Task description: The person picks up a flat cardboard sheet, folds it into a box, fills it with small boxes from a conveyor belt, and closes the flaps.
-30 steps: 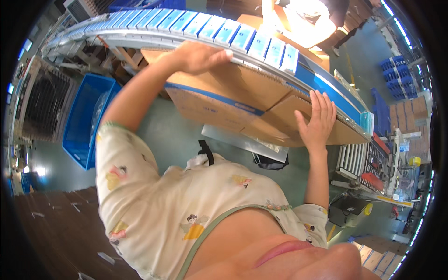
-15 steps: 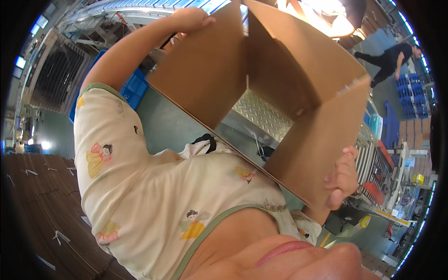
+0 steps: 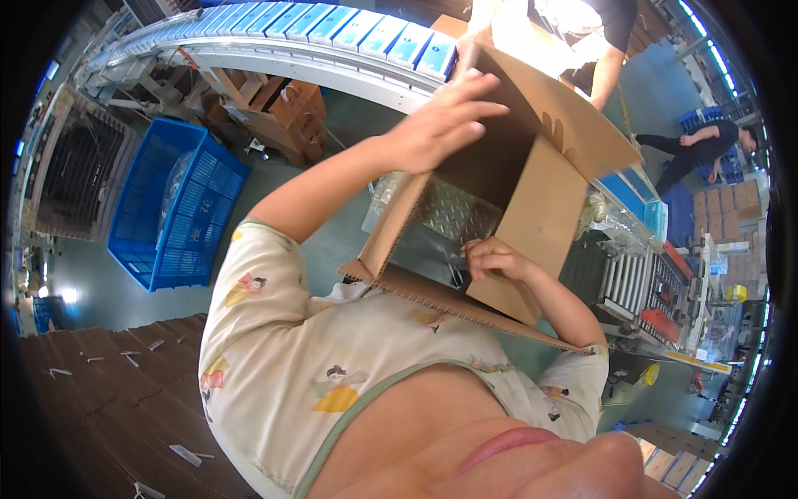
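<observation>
A brown cardboard box is in front of my chest, its flaps partly unfolded. Through its opening I see a patterned metal plate. My left hand is over the far left part of the box, with fingers stretched and spread, holding nothing. Curled over the inner edge of the right flap is my right hand, its forearm lying across that flap. The near flap juts toward my body with its corrugated edge showing.
Beyond the box runs a conveyor carrying a row of blue-and-white cartons. A blue plastic crate stands left, above stacked flat cardboard. Another person's arm is across from me; a further person walks at right.
The box has come lower and its flaps are being folded. My left hand has left the box's side and spread open; my right hand has moved from the outer side to the right flap's edge.
</observation>
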The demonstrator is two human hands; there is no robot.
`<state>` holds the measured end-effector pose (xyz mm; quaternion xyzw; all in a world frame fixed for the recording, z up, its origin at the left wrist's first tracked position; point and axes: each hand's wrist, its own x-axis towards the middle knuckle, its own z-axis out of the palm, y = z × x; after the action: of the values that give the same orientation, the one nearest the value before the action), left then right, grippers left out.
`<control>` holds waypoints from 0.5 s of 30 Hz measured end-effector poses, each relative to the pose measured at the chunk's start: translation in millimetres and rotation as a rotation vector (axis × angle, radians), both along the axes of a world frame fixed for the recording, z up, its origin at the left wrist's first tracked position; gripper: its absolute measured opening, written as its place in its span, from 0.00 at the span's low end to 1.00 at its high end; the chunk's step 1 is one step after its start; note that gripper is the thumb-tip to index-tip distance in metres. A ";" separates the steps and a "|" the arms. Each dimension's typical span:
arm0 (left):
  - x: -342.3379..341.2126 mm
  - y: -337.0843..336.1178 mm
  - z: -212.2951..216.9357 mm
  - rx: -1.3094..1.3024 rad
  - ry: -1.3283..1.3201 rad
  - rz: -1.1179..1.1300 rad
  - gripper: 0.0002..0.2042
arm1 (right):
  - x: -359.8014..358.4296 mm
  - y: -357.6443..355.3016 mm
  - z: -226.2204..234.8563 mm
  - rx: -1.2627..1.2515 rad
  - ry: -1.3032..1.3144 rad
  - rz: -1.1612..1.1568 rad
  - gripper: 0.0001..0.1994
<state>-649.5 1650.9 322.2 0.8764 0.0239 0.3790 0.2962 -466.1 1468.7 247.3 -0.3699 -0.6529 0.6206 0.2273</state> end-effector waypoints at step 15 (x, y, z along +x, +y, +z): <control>124.7 -92.8 -145.3 0.532 0.412 -0.168 0.26 | 89.6 -116.9 10.6 0.181 -0.899 -0.703 0.37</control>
<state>-524.8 1558.0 176.9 0.9799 -0.0888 0.1615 0.0763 -376.4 1351.8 257.9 -0.7710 -0.5737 0.2316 0.1508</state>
